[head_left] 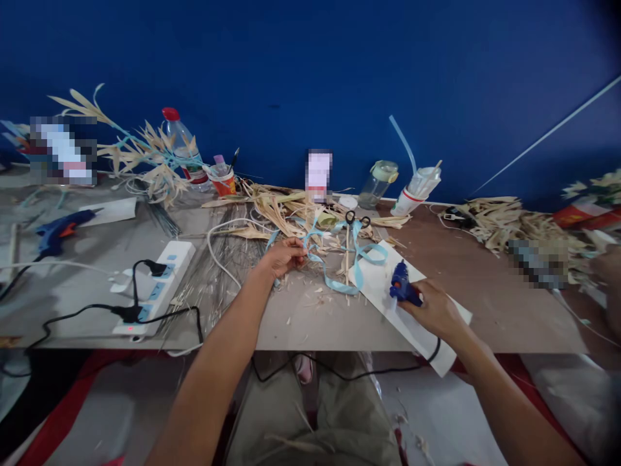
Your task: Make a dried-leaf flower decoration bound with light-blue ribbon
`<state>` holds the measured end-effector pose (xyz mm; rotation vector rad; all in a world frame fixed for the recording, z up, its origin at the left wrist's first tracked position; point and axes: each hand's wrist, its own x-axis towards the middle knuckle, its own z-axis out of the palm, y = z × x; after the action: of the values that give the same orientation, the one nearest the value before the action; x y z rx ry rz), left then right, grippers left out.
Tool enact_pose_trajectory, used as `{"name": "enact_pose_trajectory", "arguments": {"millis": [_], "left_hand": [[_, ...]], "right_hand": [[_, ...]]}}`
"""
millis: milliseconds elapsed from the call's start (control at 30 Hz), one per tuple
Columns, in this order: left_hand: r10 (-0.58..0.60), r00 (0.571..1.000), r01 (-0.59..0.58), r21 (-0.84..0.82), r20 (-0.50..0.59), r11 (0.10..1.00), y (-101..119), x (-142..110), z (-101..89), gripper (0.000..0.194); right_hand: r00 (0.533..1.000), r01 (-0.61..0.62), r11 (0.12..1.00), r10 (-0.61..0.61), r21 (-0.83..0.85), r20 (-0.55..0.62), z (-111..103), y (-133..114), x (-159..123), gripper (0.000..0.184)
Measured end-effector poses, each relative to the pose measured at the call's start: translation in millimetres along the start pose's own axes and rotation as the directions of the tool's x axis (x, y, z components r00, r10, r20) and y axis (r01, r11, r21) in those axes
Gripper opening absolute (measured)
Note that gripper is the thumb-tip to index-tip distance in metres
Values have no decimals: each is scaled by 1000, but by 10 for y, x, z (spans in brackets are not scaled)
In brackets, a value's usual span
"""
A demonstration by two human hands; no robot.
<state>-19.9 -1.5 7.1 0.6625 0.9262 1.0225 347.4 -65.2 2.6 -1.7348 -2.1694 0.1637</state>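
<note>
Currently, the right hand (pixel 433 312) wraps around a blue glue gun (pixel 405 285) above white paper (pixel 412 310), near right; the left hand (pixel 286 257), fingertips nearly closed, pinches light-blue ribbon (pixel 315 257) near centre, before heaped dried husks (pixel 286 210).

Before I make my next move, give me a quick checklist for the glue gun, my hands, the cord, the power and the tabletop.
1. Glue gun in hand: ok, the right hand holds it over the white sheet.
2. Left hand away from the gun: ok, they are well apart.
3. Power strip on: ok, its red light is lit.
4. Gun hot: cannot tell, nothing visible shows heat.
5. Black cord off your lap area: not ok, it hangs below the table edge, across in front of your legs.
6. Tabletop free of scraps: not ok, bits lie around the light blue ribbon.
</note>
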Motion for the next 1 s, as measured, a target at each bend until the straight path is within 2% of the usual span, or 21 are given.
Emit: {"name": "enact_pose_trajectory", "arguments": {"millis": [100, 200, 267, 367, 400, 433, 500, 600, 667, 767, 867, 1000], "left_hand": [[7, 1000, -7, -4, 6, 1000, -4, 3, -1, 29], [9, 1000, -9, 4, 6, 1000, -5, 2, 2, 29], [11, 1000, -11, 8, 9, 1000, -4, 1, 6, 29], [1, 1000, -1, 6, 11, 1000, 1, -4, 10, 28], [2, 1000, -2, 5, 9, 1000, 2, -6, 11, 28], [5, 1000, -5, 5, 8, 1000, 4, -9, 11, 28], [18, 1000, -18, 2, 12, 1000, 5, -16, 10, 28], [27, 1000, -27, -19, 12, 999, 3, -23, 7, 28], [24, 1000, -23, -27, 5, 999, 4, -23, 8, 28], [16, 1000, -16, -27, -6, 999, 9, -18, 15, 29], [23, 1000, -24, -48, -17, 999, 15, -12, 22, 28], [32, 999, -34, -43, -39, 999, 20, -5, 22, 28]], "right_hand": [[995, -42, 997, 47, -61, 86, -11, 179, -47, 32], [981, -62, 998, 63, -10, 184, -202, 203, -10, 38], [987, -112, 991, 102, 71, 123, -353, 75, 81, 34], [989, -94, 944, 126, 317, -81, -409, -392, 312, 35], [993, -55, 907, 95, 418, -76, -353, -602, 408, 36], [1000, -22, 870, 22, 493, 6, -262, -821, 506, 37], [983, 21, 818, -120, 575, 136, -6, -1229, 692, 35], [964, 97, 798, -223, 594, 142, 395, -1627, 886, 31], [956, 92, 807, -236, 584, 175, 575, -1731, 948, 31], [968, -10, 797, -143, 604, 205, 689, -1754, 981, 28], [975, -126, 728, -33, 674, 218, 720, -1757, 978, 24], [980, -166, 623, 18, 765, 198, 780, -1774, 946, 21]]}}
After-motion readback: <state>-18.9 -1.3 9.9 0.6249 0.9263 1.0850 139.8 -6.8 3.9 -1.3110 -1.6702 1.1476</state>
